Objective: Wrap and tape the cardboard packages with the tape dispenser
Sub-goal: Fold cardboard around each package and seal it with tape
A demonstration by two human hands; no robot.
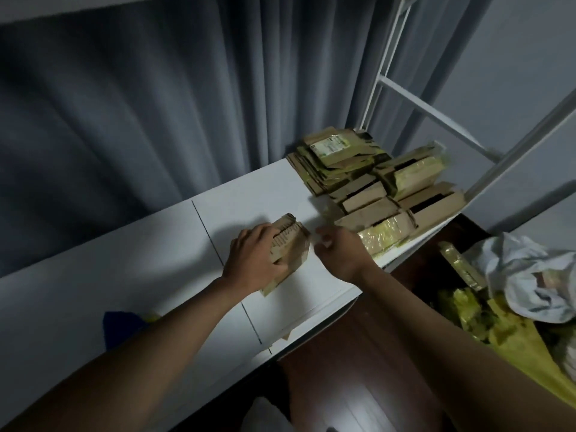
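White table (149, 275): one cardboard package (290, 244) lies near its middle; a pile of cardboard packages (374, 182), some taped yellow, is stacked at its far right end.

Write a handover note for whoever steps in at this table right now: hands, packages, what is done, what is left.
Left hand: grips the cardboard package lying on the white table, holding it down.
Right hand: just right of that package, fingers curled; whether it pinches tape is too blurred to tell.
Pile of packages at the table's far right end: some show glossy yellowish tape, others bare cardboard.
Tape dispenser: not in view.
Done: some of the pile appears taped.
Left: the held package, then the bare ones.
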